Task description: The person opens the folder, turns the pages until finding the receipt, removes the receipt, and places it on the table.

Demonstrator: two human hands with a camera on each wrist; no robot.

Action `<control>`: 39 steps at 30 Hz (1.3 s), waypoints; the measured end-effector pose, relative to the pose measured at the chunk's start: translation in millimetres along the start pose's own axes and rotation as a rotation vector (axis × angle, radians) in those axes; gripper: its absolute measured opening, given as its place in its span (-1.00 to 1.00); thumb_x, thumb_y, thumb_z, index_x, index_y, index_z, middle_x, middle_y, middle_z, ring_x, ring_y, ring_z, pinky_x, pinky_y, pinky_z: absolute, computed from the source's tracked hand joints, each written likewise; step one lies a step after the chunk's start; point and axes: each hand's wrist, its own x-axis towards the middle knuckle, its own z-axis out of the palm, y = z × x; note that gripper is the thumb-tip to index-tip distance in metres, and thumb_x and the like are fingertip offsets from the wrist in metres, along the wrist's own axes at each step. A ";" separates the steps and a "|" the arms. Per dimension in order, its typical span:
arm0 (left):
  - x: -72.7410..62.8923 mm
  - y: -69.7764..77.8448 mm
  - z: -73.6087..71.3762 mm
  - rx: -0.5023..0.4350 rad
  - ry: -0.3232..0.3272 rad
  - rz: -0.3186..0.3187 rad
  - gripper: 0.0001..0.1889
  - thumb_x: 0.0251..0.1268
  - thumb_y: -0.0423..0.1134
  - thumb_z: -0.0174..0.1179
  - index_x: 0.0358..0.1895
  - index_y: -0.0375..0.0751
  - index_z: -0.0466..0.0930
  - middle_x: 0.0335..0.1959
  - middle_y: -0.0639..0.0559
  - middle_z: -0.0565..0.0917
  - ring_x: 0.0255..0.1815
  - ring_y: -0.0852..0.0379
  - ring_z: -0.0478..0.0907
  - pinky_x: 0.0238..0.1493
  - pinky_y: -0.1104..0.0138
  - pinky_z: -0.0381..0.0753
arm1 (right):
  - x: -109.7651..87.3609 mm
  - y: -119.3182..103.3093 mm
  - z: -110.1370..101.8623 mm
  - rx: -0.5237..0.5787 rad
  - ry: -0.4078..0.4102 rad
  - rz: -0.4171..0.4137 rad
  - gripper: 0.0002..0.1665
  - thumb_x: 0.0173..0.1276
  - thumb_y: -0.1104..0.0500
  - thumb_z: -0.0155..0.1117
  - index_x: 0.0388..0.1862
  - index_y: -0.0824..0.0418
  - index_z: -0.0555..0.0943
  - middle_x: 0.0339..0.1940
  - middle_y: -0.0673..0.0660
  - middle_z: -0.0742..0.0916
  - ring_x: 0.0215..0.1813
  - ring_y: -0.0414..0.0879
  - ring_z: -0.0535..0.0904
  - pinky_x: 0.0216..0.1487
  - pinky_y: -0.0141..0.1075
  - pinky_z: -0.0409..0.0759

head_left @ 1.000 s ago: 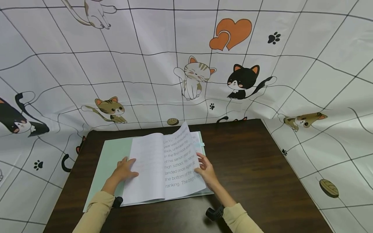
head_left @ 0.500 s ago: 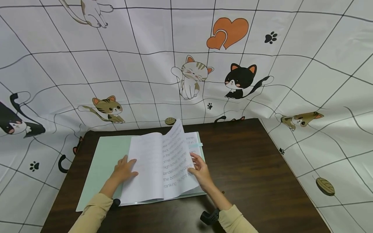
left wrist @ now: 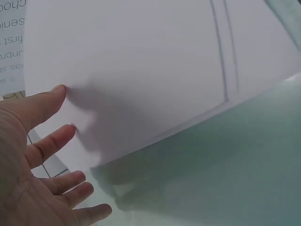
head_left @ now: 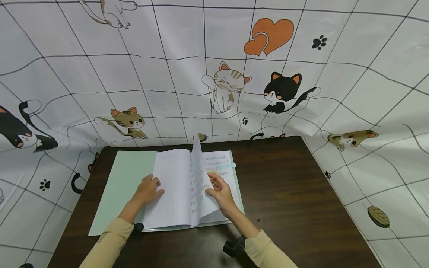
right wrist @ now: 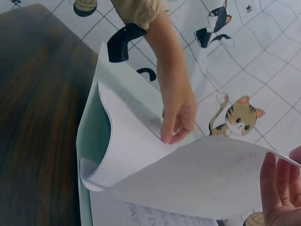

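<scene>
A pale green folder [head_left: 122, 186] lies spread on the table, with a stack of printed pages on its right part. My right hand [head_left: 221, 193] pinches the edge of a lifted page [head_left: 195, 178], fingers on one side and thumb on the other in the right wrist view. That page stands almost upright and curls over the middle of the stack. My left hand [head_left: 147, 190] rests at the outer edge of the turned white pages [head_left: 172, 182], its fingers spread and fairly straight in the left wrist view [left wrist: 47, 155]. Printed text shows on the sheet underneath at right.
A light blue tab [head_left: 228, 166] sticks out from the right edge of the pages, near a small yellow marker [head_left: 212, 172]. The dark wooden table [head_left: 281, 186] extends to the right. A white cat-print curtain [head_left: 187, 74] stands behind and at both sides.
My right hand has moved left with the page, which has risen from lying curved to nearly upright. More of the sheet beneath shows. The left hand stays at the left pages.
</scene>
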 end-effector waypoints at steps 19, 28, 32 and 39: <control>29.1 72.8 -40.7 -0.363 0.149 0.159 -0.42 0.42 -0.12 0.12 0.36 -0.42 0.30 0.38 -0.41 0.35 0.36 -0.40 0.33 0.31 -0.19 0.36 | -1.4 -4.6 22.9 -0.003 -0.033 -0.017 -0.37 0.08 0.55 0.15 0.22 0.46 0.45 -0.13 0.13 0.60 -0.23 -0.31 0.57 -0.19 -0.51 0.54; 39.9 100.5 -40.9 -0.504 0.114 0.169 -0.36 0.42 -0.08 0.12 0.49 -0.17 0.17 0.37 -0.42 0.35 0.14 -0.36 0.54 0.07 -0.10 0.59 | -3.2 -5.7 28.2 -0.031 -0.048 -0.026 -0.39 0.10 0.53 0.16 0.22 0.45 0.46 -0.07 0.25 0.59 -0.20 -0.31 0.56 -0.16 -0.52 0.52; 42.9 107.9 -38.2 -0.516 0.096 0.182 -0.35 0.40 -0.08 0.15 0.47 -0.18 0.21 0.37 -0.40 0.36 0.18 -0.31 0.52 0.07 -0.01 0.62 | -4.8 -5.7 30.8 -0.060 -0.055 -0.037 -0.41 0.12 0.52 0.16 0.22 0.46 0.46 0.01 0.38 0.57 -0.16 -0.28 0.53 -0.11 -0.53 0.50; 45.2 116.8 -38.7 -0.524 0.093 0.139 -0.32 0.34 -0.07 0.21 0.43 -0.30 0.23 0.33 -0.42 0.39 0.02 -0.32 0.63 -0.09 0.08 0.69 | -7.1 -6.9 35.6 -0.079 -0.086 -0.079 -0.43 0.11 0.52 0.17 0.18 0.49 0.47 0.08 0.47 0.55 -0.06 -0.31 0.49 -0.01 -0.53 0.49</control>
